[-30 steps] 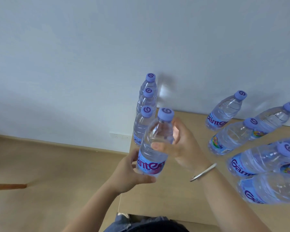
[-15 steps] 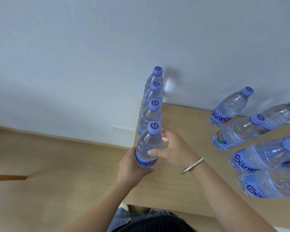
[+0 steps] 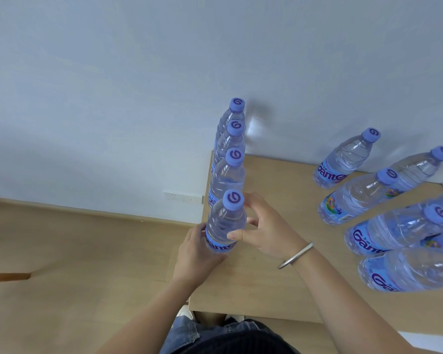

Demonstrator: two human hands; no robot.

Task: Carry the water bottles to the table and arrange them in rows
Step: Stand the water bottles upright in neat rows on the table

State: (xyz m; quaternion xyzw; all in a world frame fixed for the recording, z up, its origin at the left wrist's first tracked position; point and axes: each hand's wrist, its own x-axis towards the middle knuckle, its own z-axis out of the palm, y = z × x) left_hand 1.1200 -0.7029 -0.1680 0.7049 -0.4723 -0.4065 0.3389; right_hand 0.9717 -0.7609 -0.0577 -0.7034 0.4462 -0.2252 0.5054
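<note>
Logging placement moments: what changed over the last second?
The held bottle came down from in front of the row onto the table edge, becoming its fourth. The left hand still grips its base; the right hand has loosened, thumb touching. The other bottles stayed put.

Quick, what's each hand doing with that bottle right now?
Left hand: grips the bottle low, at its label.
Right hand: fingers spread and relaxed, thumb touching the bottle's side, not gripping.

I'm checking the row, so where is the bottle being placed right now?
In the head view, the bottle stands at the table's left edge, nearest of a four-bottle row, just in front of the third bottle, between the left hand and right hand.
</note>
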